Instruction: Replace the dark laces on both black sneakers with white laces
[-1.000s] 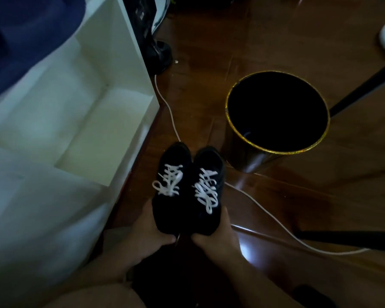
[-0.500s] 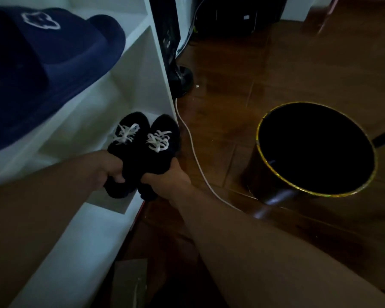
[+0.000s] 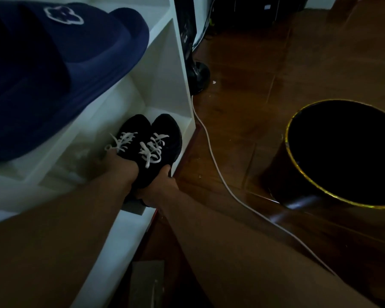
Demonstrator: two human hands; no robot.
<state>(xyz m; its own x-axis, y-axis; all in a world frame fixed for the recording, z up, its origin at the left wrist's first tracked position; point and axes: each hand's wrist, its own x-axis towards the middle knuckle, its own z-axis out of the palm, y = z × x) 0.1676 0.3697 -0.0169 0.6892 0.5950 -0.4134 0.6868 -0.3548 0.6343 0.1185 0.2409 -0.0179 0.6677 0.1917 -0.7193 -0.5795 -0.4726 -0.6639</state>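
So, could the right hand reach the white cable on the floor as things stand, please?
Probably yes, once freed: the right hand grips the right sneaker, and the cable lies on open floor beside it, nothing between.

Two small black sneakers sat side by side, touching, toes pointing toward twelve o'clock, inside the lower compartment of a white shelf (image 3: 188,103). The left sneaker (image 3: 133,132) carried white laces (image 3: 123,141) criss-crossed over its tongue, with a loose end trailing off toward nine o'clock. The right sneaker (image 3: 167,138), just at three o'clock of the first and close to the shelf's side wall, wore white laces (image 3: 152,148) too, tied loosely with loops drooping toward six o'clock. Both heels were hidden, so whether they rested on the shelf floor could not be told.
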